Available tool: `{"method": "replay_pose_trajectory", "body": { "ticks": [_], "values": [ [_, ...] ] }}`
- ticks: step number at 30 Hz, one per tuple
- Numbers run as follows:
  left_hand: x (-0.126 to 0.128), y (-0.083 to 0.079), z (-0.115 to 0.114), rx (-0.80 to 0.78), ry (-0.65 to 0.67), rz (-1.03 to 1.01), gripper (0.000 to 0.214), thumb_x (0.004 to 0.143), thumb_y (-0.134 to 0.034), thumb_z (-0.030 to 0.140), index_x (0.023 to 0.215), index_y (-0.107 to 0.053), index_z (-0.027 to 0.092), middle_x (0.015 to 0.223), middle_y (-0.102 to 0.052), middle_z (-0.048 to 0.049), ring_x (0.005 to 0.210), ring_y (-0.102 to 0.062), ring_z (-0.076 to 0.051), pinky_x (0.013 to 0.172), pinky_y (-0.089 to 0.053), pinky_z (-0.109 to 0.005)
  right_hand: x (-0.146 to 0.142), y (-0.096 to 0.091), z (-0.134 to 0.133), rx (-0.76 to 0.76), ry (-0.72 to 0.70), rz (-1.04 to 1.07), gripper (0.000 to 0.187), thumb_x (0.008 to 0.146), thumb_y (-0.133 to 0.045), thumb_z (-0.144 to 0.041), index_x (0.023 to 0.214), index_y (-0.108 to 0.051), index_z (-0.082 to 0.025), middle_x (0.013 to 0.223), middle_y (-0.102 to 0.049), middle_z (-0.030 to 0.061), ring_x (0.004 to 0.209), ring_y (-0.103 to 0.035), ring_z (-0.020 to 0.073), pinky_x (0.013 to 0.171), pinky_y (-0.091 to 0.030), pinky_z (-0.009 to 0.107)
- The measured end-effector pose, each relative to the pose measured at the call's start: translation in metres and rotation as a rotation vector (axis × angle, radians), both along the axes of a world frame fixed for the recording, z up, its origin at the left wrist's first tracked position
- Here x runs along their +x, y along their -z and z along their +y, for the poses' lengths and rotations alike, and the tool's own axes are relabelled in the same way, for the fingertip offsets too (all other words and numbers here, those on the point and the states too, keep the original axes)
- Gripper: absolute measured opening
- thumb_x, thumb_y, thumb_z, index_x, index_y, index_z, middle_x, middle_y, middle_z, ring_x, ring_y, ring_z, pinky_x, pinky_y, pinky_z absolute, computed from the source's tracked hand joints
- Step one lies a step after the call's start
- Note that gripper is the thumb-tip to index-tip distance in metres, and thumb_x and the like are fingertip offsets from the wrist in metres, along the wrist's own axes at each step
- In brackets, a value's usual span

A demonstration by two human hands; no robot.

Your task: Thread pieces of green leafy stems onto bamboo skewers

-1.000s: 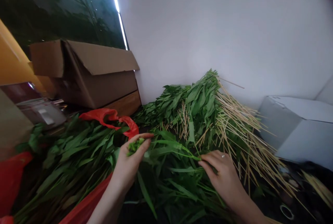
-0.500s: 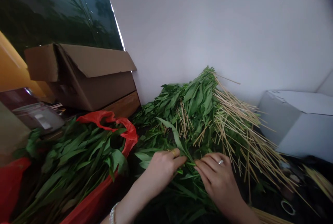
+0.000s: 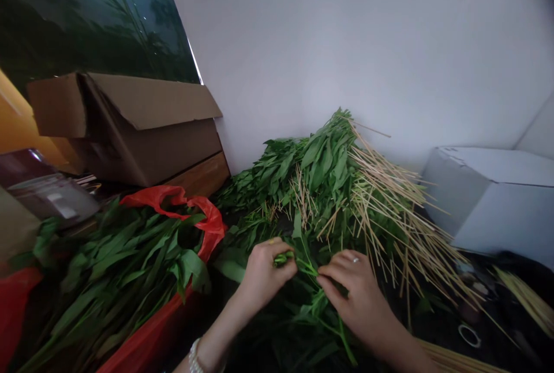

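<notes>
In the lower middle, my left hand (image 3: 270,266) is closed round a small bundle of green stems (image 3: 283,257), whose cut ends poke out past the thumb. Close on its right, my right hand (image 3: 352,286) pinches a leafy green stem (image 3: 308,269) between thumb and fingertips. Leaves and one longer stem hang down below the two hands. Behind them rises a pile of leafy greens threaded on thin bamboo skewers (image 3: 389,194). At left, a red plastic bag (image 3: 212,220) gapes around loose leafy stalks (image 3: 116,275).
A cardboard box (image 3: 164,153) with raised flaps stands at the back left, near a clear plastic tub (image 3: 56,197). To the right is a white box (image 3: 497,200) against the wall. A roll of tape or ring (image 3: 470,336) and more skewers (image 3: 454,358) lie at lower right.
My left hand has turned, so the stem ends in it now show. The upright leaf between the hands has dropped lower. The view has shifted slightly to the right.
</notes>
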State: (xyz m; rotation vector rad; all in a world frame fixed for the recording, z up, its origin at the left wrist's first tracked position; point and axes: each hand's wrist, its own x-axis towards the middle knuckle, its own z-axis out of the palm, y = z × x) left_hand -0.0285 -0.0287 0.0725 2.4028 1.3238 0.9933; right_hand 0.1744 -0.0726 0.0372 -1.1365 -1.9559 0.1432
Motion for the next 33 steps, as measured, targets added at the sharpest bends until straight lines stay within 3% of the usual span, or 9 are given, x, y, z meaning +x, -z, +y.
{"method": "replay_pose_trajectory", "body": {
  "ticks": [5,8,13,16,18,21,26,31,33],
  "values": [
    [-0.036,-0.028,0.023,0.125,-0.314,-0.289,0.013,0.079,-0.053,0.017,0.076,-0.065,0.016,0.074,-0.061,-0.0013,0.071,-0.057,-0.016,0.068,-0.042,-0.025,0.014,0.007,0.004,-0.011,0.061,0.002,0.013,0.087,-0.061,-0.02,0.077,-0.066,-0.022,0.072,-0.064,-0.0006,0.081,-0.058,0.0198,0.087,-0.035,0.039],
    [-0.042,-0.042,0.021,0.205,-0.207,-0.18,0.015,0.085,-0.05,0.02,0.079,-0.064,0.017,0.083,-0.061,-0.0033,0.082,-0.057,-0.018,0.076,-0.043,-0.027,0.019,0.012,0.005,-0.022,0.071,-0.023,0.011,0.088,-0.061,-0.021,0.079,-0.067,-0.023,0.075,-0.065,-0.0006,0.083,-0.058,0.0199,0.087,-0.035,0.039],
    [-0.004,-0.018,-0.002,0.136,0.126,0.191,0.009,0.09,-0.054,0.019,0.091,-0.063,0.019,0.083,-0.065,-0.0023,0.08,-0.057,-0.017,0.076,-0.043,-0.028,0.013,0.006,0.0,0.034,0.08,-0.054,0.013,0.089,-0.058,-0.02,0.082,-0.068,-0.024,0.074,-0.064,-0.0012,0.084,-0.058,0.019,0.09,-0.033,0.039],
    [0.011,0.001,-0.007,0.165,0.222,0.38,0.01,0.09,-0.058,0.023,0.097,-0.065,0.021,0.083,-0.065,-0.0021,0.079,-0.057,-0.019,0.072,-0.043,-0.029,0.008,0.001,-0.004,0.071,0.069,-0.099,0.017,0.091,-0.054,-0.018,0.086,-0.068,-0.024,0.075,-0.065,-0.001,0.085,-0.058,0.0188,0.094,-0.031,0.04],
    [0.011,0.005,-0.005,0.183,0.235,0.465,0.01,0.089,-0.059,0.022,0.097,-0.065,0.022,0.082,-0.065,-0.0016,0.078,-0.057,-0.02,0.07,-0.042,-0.029,0.009,0.001,-0.005,0.069,0.081,-0.142,0.016,0.09,-0.055,-0.018,0.098,-0.068,-0.025,0.085,-0.067,0.0,0.09,-0.058,0.0197,0.095,-0.03,0.041],
    [0.001,0.003,0.002,0.196,0.16,0.52,0.01,0.087,-0.06,0.019,0.096,-0.065,0.022,0.084,-0.066,-0.002,0.081,-0.059,-0.021,0.069,-0.043,-0.03,0.015,0.007,-0.003,0.026,0.147,-0.227,0.035,0.084,-0.064,-0.02,0.118,-0.061,-0.024,0.104,-0.068,0.0028,0.098,-0.058,0.0234,0.093,-0.031,0.041],
    [-0.013,-0.001,0.011,0.169,-0.027,0.428,0.012,0.085,-0.058,0.015,0.093,-0.065,0.021,0.082,-0.067,-0.0023,0.081,-0.062,-0.021,0.071,-0.045,-0.029,0.021,0.014,0.001,0.011,0.289,-0.287,0.017,0.084,-0.064,-0.021,0.101,-0.066,-0.021,0.096,-0.071,0.0048,0.096,-0.06,0.0272,0.089,-0.032,0.043],
    [-0.008,0.003,0.004,0.114,0.091,0.272,0.013,0.083,-0.056,0.014,0.092,-0.063,0.02,0.083,-0.067,-0.0023,0.08,-0.063,-0.018,0.073,-0.046,-0.027,0.015,0.011,0.0,0.071,0.241,-0.192,0.022,0.091,-0.052,-0.019,0.112,-0.061,-0.022,0.106,-0.069,0.0048,0.101,-0.058,0.0245,0.09,-0.032,0.039],
    [-0.006,0.003,0.0,0.125,0.12,0.24,0.014,0.082,-0.054,0.012,0.09,-0.063,0.019,0.081,-0.066,-0.0023,0.078,-0.062,-0.017,0.072,-0.045,-0.026,0.014,0.013,0.001,0.05,0.233,-0.191,0.019,0.091,-0.05,-0.016,0.104,-0.062,-0.021,0.101,-0.069,0.0051,0.098,-0.058,0.0248,0.087,-0.033,0.038]
  ]
}}
